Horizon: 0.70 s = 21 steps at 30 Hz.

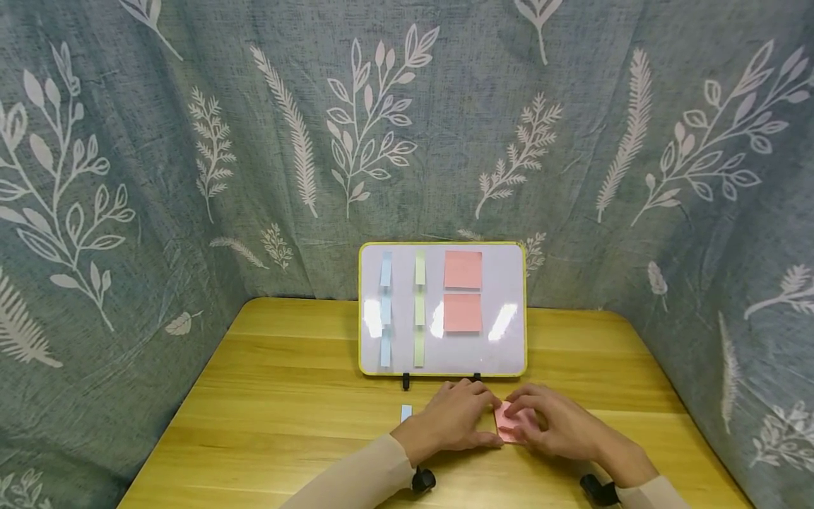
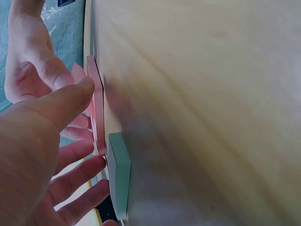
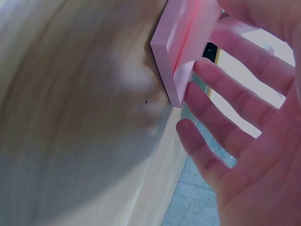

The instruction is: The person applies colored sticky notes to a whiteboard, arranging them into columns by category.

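Note:
A pink sticky note pad (image 1: 502, 426) lies flat on the table between both hands. My left hand (image 1: 454, 418) holds its left side, thumb at the near edge and fingers at the far edge. My right hand (image 1: 556, 424) pinches the pad's top sheet, which bends up from the stack in the right wrist view (image 3: 190, 35). The right thumb's tip is mostly hidden there. Under the left hand's fingers stands a green sticky note pad (image 2: 120, 174), hidden from the head view. A light blue sticky note pad (image 1: 406, 411) shows just beyond the left wrist.
A yellow-framed whiteboard (image 1: 496, 353) stands behind the hands on black feet (image 1: 406, 382). It bears columns of blue notes (image 1: 386, 311) and green notes (image 1: 419, 311), plus two pink square notes (image 1: 463, 269). Patterned curtain (image 1: 445, 141) surrounds the wooden table (image 1: 286, 396).

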### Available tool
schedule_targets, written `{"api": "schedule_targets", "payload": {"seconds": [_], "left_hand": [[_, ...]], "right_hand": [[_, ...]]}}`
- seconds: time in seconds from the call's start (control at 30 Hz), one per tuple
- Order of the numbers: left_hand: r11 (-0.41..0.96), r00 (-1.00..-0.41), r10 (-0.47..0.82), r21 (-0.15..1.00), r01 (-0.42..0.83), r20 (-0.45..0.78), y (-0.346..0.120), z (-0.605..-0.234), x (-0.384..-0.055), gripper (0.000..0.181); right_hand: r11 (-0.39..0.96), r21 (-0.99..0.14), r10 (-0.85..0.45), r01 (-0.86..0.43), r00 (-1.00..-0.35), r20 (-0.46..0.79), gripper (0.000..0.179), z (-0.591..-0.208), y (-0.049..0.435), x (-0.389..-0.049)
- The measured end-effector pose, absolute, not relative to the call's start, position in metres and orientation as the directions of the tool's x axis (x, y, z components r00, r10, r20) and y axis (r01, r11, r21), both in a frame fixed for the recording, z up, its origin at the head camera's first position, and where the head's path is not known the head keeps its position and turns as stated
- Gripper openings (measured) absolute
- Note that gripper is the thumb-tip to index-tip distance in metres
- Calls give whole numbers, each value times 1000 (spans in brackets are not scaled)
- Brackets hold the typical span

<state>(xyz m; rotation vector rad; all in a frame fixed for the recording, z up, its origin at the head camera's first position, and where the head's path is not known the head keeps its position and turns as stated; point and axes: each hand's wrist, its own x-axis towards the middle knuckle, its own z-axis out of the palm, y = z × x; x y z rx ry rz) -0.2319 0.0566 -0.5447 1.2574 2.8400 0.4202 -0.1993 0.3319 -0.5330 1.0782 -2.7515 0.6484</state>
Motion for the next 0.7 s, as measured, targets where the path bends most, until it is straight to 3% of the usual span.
{"api": "schedule_targets", "payload": {"seconds": [0.43, 0.7], "left_hand": [[668, -707, 700, 258, 697, 97, 64, -546, -231, 60], [689, -733, 671, 270, 673, 113, 69, -546, -231, 59]], "right_hand": [[665, -348, -571, -661, -750, 335, 21, -535, 328, -203], [673, -435, -505, -599, -801, 321, 21, -536, 326, -205]]}}
